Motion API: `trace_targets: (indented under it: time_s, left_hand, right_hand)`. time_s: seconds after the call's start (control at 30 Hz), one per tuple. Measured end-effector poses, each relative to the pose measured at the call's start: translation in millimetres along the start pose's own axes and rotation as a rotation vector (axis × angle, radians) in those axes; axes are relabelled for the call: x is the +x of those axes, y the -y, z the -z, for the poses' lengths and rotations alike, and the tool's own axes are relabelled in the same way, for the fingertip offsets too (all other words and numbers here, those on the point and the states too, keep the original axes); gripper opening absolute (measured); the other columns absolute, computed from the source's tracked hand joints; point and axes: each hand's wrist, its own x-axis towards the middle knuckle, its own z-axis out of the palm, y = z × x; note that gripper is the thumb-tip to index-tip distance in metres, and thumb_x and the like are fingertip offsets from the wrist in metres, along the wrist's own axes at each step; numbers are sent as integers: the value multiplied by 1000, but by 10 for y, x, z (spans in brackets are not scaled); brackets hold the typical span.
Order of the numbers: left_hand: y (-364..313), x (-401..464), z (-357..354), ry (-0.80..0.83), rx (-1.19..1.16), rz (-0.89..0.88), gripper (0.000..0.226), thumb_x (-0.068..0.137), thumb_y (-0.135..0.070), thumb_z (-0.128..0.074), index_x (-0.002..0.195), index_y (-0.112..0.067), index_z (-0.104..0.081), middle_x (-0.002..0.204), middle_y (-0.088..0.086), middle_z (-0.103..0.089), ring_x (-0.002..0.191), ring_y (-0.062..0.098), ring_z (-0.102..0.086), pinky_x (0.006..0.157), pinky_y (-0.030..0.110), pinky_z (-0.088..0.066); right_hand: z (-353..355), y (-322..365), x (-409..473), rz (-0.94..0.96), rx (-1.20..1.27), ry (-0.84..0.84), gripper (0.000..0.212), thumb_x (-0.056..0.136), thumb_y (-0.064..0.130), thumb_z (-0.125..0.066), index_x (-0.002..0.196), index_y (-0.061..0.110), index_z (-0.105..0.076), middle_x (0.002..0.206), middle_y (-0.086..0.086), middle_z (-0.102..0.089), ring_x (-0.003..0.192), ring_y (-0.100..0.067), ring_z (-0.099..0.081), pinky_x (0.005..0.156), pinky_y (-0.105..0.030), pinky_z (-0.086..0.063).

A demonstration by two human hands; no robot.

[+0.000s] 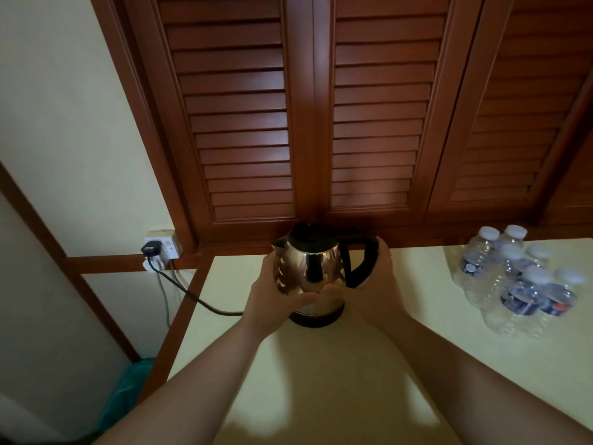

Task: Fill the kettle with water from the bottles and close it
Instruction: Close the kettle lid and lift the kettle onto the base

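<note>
A steel kettle (316, 266) with a black lid and black handle stands on its black base on the cream table (353, 364); the lid looks down. My left hand (272, 297) wraps around the kettle's left side and lower front. My right hand (373, 284) grips the black handle on the right, thumb against the body. Several clear water bottles (516, 281) with white caps stand in a cluster at the table's right, apart from both hands.
A black cord (189, 293) runs from the kettle base leftward to a plug in the wall socket (160, 250). Brown louvred shutters (308, 123) rise directly behind the kettle. The table's left edge drops to a teal bag (128, 393) on the floor.
</note>
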Motion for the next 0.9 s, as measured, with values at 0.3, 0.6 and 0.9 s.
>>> trace_targets:
  time_s: [0.3,0.6,0.9]
  left_hand:
    - [-37,-366,90,19,-41,-20,106,56,-34,-100,144,-39,-42,128,-21,-63,118,5,-64,90,27,-59]
    - [-60,-511,176,57,11,-3,99,58,-36,-98,140,-37,-43,125,-13,-62,111,4,-67,88,31,-62]
    - [-64,-521,186,59,33,8,93,65,-25,-97,139,-36,-42,122,-18,-62,111,3,-66,82,23,-61]
  right_hand:
    - [32,93,-369,27,-3,-27,134,46,76,-91,154,26,-32,144,10,-48,136,-14,-47,107,-46,-51]
    - [199,375,-489,94,-275,15,142,50,78,-87,161,26,-16,164,3,-28,150,-21,-26,121,-44,-30]
    - [284,566,-479,133,-325,92,133,54,68,-91,160,36,-17,162,0,-26,146,-23,-28,112,-38,-37]
